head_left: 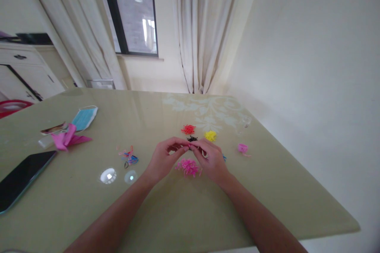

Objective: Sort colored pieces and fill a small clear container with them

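My left hand and my right hand meet over the table, thumbs and forefingers pinched together at the tips. Between them shows a bit of a small pink band, mostly covered by the fingers. Just below the fingertips lies a loose heap of pink bands. Behind them is a small black heap, partly hidden by the hands. A red heap sits farther back, with a yellow heap to its right. Blue bits peek out beside my right hand.
Mixed coloured bands lie left of the hands. A pink roll with a loose tail is at the right. Farther left are a black phone, a pink folded-paper bird and a blue face mask. A wall borders the table's right side.
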`<action>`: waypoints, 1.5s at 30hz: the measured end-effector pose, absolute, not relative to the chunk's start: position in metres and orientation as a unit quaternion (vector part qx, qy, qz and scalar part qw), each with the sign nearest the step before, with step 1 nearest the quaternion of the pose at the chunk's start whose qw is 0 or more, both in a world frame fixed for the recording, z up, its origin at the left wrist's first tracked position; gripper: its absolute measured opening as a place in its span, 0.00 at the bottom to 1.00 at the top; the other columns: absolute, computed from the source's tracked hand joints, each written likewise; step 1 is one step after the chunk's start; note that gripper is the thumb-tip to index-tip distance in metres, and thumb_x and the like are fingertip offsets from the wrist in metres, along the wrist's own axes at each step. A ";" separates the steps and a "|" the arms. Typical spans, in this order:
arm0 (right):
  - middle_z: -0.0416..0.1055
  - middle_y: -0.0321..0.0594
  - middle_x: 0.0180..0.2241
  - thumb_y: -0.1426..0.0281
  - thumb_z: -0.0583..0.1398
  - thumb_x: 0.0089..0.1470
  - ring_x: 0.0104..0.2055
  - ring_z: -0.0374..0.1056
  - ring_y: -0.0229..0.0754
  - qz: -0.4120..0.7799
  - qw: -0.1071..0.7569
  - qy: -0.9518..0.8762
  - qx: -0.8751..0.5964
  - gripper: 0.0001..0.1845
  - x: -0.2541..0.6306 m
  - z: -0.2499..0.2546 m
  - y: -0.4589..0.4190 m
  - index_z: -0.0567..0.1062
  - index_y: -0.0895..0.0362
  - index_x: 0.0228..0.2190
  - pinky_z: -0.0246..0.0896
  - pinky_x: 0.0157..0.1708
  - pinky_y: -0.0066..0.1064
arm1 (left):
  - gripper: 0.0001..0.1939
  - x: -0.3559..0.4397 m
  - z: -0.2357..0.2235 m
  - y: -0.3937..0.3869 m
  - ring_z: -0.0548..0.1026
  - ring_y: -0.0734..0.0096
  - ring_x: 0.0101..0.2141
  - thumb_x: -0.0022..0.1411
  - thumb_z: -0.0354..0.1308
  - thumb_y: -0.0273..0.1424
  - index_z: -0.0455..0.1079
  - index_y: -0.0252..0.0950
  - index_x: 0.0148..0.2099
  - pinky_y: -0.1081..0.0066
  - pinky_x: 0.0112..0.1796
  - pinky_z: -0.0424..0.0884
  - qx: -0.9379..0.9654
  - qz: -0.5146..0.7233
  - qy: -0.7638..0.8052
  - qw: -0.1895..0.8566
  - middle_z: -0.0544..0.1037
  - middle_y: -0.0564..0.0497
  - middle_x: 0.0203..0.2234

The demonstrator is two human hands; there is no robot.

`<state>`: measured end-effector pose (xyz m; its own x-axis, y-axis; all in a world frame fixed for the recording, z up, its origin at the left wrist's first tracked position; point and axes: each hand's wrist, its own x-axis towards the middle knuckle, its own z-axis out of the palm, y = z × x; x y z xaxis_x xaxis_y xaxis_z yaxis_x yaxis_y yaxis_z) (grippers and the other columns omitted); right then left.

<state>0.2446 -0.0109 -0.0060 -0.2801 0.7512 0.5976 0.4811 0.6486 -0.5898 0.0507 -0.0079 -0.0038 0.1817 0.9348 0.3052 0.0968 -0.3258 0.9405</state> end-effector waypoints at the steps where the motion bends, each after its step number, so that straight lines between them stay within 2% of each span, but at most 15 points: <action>1: 0.78 0.43 0.33 0.66 0.58 0.69 0.34 0.71 0.44 0.146 0.454 -0.788 -0.390 0.12 0.245 -0.006 -0.011 0.83 0.53 0.44 0.65 0.36 0.34 | 0.10 0.051 -0.004 -0.008 0.82 0.66 0.36 0.63 0.67 0.37 0.83 0.38 0.44 0.68 0.41 0.78 0.643 0.501 0.402 0.416 0.86 0.47 0.37; 7: 0.78 0.42 0.33 0.68 0.58 0.69 0.32 0.71 0.42 0.119 0.452 -0.800 -0.378 0.12 0.245 -0.006 -0.013 0.82 0.53 0.44 0.64 0.34 0.32 | 0.11 0.051 -0.004 -0.008 0.80 0.68 0.33 0.61 0.69 0.39 0.82 0.37 0.42 0.70 0.36 0.75 0.652 0.494 0.410 0.404 0.85 0.48 0.33; 12: 0.78 0.40 0.32 0.68 0.60 0.69 0.30 0.69 0.39 0.104 0.492 -0.786 -0.360 0.09 0.245 -0.002 -0.014 0.82 0.54 0.42 0.64 0.32 0.30 | 0.14 0.050 -0.003 -0.009 0.81 0.66 0.36 0.63 0.68 0.42 0.81 0.35 0.41 0.68 0.41 0.76 0.616 0.505 0.403 0.449 0.85 0.46 0.35; 21: 0.78 0.37 0.30 0.67 0.62 0.67 0.32 0.72 0.38 0.233 0.531 -0.734 -0.354 0.08 0.246 0.011 -0.020 0.82 0.54 0.36 0.65 0.34 0.29 | 0.15 0.053 0.006 -0.017 0.73 0.76 0.29 0.63 0.69 0.44 0.78 0.36 0.38 0.75 0.34 0.71 0.548 0.507 0.345 0.569 0.80 0.52 0.29; 32: 0.79 0.38 0.32 0.66 0.63 0.66 0.32 0.70 0.38 0.274 0.509 -0.725 -0.373 0.09 0.250 0.012 -0.017 0.82 0.55 0.36 0.63 0.34 0.29 | 0.15 0.052 0.002 -0.015 0.73 0.75 0.30 0.64 0.67 0.44 0.78 0.36 0.37 0.74 0.35 0.70 0.552 0.498 0.353 0.568 0.80 0.51 0.30; 35: 0.79 0.38 0.31 0.66 0.64 0.65 0.30 0.69 0.38 0.288 0.434 -0.756 -0.395 0.08 0.258 0.014 -0.010 0.83 0.55 0.36 0.61 0.31 0.29 | 0.17 0.046 -0.002 -0.005 0.75 0.71 0.32 0.65 0.64 0.46 0.79 0.36 0.40 0.71 0.36 0.72 0.567 0.502 0.401 0.515 0.83 0.48 0.34; 38: 0.80 0.37 0.31 0.68 0.66 0.63 0.30 0.69 0.38 0.280 0.338 -0.798 -0.413 0.06 0.265 0.011 -0.002 0.85 0.55 0.36 0.59 0.31 0.30 | 0.19 0.034 -0.013 0.010 0.78 0.66 0.33 0.67 0.59 0.46 0.79 0.35 0.44 0.67 0.36 0.73 0.579 0.499 0.496 0.411 0.84 0.45 0.35; 41: 0.80 0.38 0.32 0.72 0.67 0.62 0.31 0.69 0.38 0.266 0.283 -0.823 -0.414 0.05 0.265 0.003 0.001 0.85 0.55 0.36 0.60 0.34 0.29 | 0.16 0.023 -0.028 0.021 0.80 0.61 0.38 0.70 0.55 0.40 0.79 0.35 0.48 0.62 0.43 0.75 0.644 0.442 0.553 0.289 0.84 0.43 0.40; 45: 0.79 0.39 0.35 0.77 0.67 0.59 0.34 0.71 0.38 0.261 0.244 -0.837 -0.413 0.06 0.258 -0.002 -0.001 0.85 0.56 0.37 0.61 0.36 0.29 | 0.17 0.020 -0.045 0.025 0.78 0.56 0.51 0.71 0.53 0.29 0.76 0.35 0.58 0.55 0.56 0.71 0.759 0.322 0.547 0.142 0.81 0.41 0.53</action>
<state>0.2579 -0.0009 -0.0018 -0.5392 0.8198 0.1930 0.5643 0.5218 -0.6397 0.0203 0.0246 -0.0450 0.1933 0.9226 0.3340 0.7390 -0.3608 0.5689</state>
